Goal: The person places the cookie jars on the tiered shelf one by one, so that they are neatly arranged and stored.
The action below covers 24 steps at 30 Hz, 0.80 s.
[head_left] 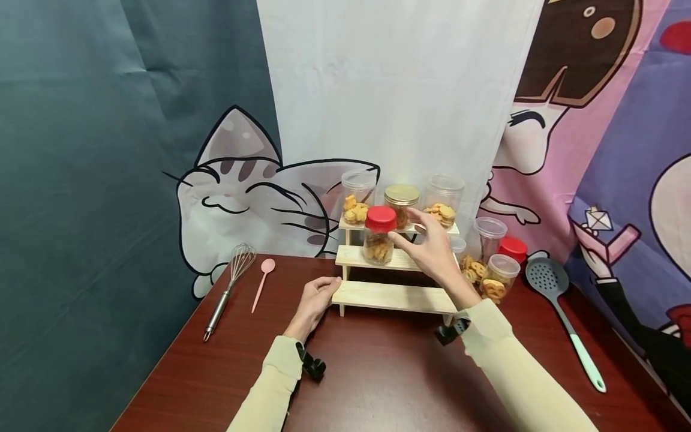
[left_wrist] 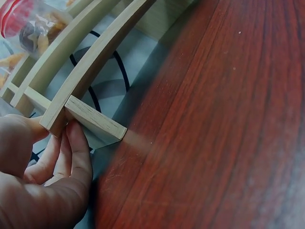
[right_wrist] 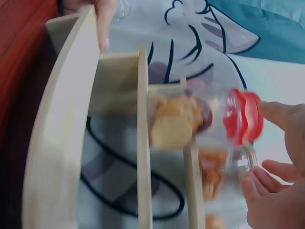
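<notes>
A three-step wooden display stand (head_left: 394, 296) sits on the table. My left hand (head_left: 314, 303) pinches the left end of its lowest step, thumb on one side and fingers on the other in the left wrist view. On the middle step stands a red-lidded jar (head_left: 379, 240) of cookies, upright toward the left. My right hand (head_left: 434, 252) is just right of this jar, thumb and fingers spread apart; in the right wrist view a fingertip lies close to the red lid (right_wrist: 248, 117), and whether it touches cannot be told. Behind, a gold-lidded jar (head_left: 402, 197) is on the top step.
Two clear-lidded cookie jars, one left (head_left: 357, 201) and one right (head_left: 444, 198), share the top step. Several more jars (head_left: 499, 279) stand right of the stand. A slotted turner (head_left: 561, 312) lies far right; a whisk (head_left: 229, 291) and pink spoon (head_left: 263, 282) lie left.
</notes>
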Each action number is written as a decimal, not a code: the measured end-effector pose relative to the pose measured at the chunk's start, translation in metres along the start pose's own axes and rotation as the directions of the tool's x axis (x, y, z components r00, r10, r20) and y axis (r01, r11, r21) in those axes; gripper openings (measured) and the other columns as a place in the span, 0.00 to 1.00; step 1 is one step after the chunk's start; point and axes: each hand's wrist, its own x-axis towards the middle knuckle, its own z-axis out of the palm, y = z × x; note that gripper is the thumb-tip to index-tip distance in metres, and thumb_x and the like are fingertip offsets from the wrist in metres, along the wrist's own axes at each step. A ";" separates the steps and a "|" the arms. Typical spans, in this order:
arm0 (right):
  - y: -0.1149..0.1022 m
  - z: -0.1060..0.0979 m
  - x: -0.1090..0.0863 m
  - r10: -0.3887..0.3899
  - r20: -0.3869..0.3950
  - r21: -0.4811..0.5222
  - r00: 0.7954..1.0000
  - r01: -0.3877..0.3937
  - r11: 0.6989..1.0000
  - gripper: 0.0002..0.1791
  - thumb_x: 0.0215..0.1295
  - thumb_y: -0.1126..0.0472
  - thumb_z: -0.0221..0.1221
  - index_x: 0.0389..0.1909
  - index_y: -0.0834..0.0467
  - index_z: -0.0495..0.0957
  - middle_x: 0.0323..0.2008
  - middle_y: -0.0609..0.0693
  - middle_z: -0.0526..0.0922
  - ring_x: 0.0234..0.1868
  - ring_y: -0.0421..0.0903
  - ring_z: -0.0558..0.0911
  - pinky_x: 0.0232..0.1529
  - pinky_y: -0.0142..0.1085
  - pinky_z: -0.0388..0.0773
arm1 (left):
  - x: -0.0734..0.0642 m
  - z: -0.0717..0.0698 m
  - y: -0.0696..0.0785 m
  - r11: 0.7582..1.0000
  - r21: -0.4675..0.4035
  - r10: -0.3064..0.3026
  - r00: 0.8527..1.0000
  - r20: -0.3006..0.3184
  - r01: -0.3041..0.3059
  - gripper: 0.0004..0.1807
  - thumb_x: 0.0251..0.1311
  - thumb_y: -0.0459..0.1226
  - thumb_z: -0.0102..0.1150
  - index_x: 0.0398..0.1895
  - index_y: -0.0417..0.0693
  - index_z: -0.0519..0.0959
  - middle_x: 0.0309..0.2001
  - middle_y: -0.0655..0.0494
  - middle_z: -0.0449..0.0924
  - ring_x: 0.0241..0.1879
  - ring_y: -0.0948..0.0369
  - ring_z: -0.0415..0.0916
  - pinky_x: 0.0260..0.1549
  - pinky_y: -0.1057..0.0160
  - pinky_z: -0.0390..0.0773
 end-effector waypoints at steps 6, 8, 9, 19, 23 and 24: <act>0.035 -0.043 -0.028 0.034 -0.092 -0.034 0.995 -0.038 0.999 0.37 0.68 0.55 0.76 0.73 0.64 0.75 0.70 0.63 0.79 0.71 0.62 0.78 0.73 0.57 0.75 | 0.000 0.001 -0.002 1.000 -0.013 0.001 1.000 -0.010 -0.002 0.19 0.75 0.38 0.68 0.58 0.30 0.82 0.40 0.52 0.91 0.33 0.67 0.82 0.35 0.71 0.81; 0.048 -0.059 -0.038 0.074 -0.129 -0.057 0.989 -0.082 0.995 0.37 0.69 0.55 0.75 0.74 0.64 0.75 0.70 0.64 0.79 0.71 0.64 0.79 0.74 0.51 0.76 | 0.001 0.001 -0.002 1.000 -0.014 0.003 1.000 -0.010 -0.003 0.20 0.75 0.39 0.68 0.58 0.30 0.82 0.41 0.51 0.91 0.33 0.67 0.82 0.36 0.71 0.81; 0.055 -0.068 -0.043 0.096 -0.149 -0.070 0.984 -0.107 0.992 0.37 0.69 0.54 0.75 0.74 0.64 0.75 0.71 0.63 0.79 0.71 0.63 0.78 0.74 0.51 0.76 | 0.001 0.002 -0.002 1.000 -0.016 0.001 1.000 -0.009 -0.002 0.20 0.75 0.39 0.68 0.58 0.30 0.82 0.41 0.51 0.91 0.34 0.67 0.83 0.36 0.71 0.82; 0.115 -0.116 -0.080 0.306 -0.425 -0.107 0.852 -0.383 0.918 0.37 0.66 0.47 0.75 0.74 0.52 0.78 0.68 0.58 0.78 0.67 0.57 0.77 0.61 0.32 0.69 | 0.000 0.001 -0.001 1.000 -0.008 0.003 1.000 -0.005 -0.003 0.20 0.75 0.39 0.67 0.59 0.30 0.82 0.41 0.52 0.91 0.33 0.67 0.82 0.35 0.71 0.82; 0.126 -0.119 -0.086 0.355 -0.419 -0.098 0.835 -0.431 0.897 0.40 0.67 0.46 0.74 0.77 0.53 0.75 0.69 0.60 0.76 0.67 0.57 0.75 0.59 0.32 0.66 | 0.000 0.002 0.000 1.000 0.000 0.004 1.000 -0.001 -0.004 0.20 0.75 0.40 0.68 0.59 0.31 0.82 0.39 0.55 0.90 0.33 0.68 0.82 0.35 0.71 0.81; 0.128 -0.119 -0.087 0.363 -0.407 -0.100 0.838 -0.436 0.894 0.41 0.67 0.46 0.74 0.77 0.54 0.74 0.70 0.61 0.76 0.68 0.57 0.75 0.60 0.33 0.67 | 0.000 0.002 0.000 1.000 0.001 0.004 1.000 -0.001 -0.004 0.20 0.75 0.40 0.68 0.59 0.31 0.82 0.39 0.55 0.90 0.33 0.68 0.82 0.35 0.71 0.81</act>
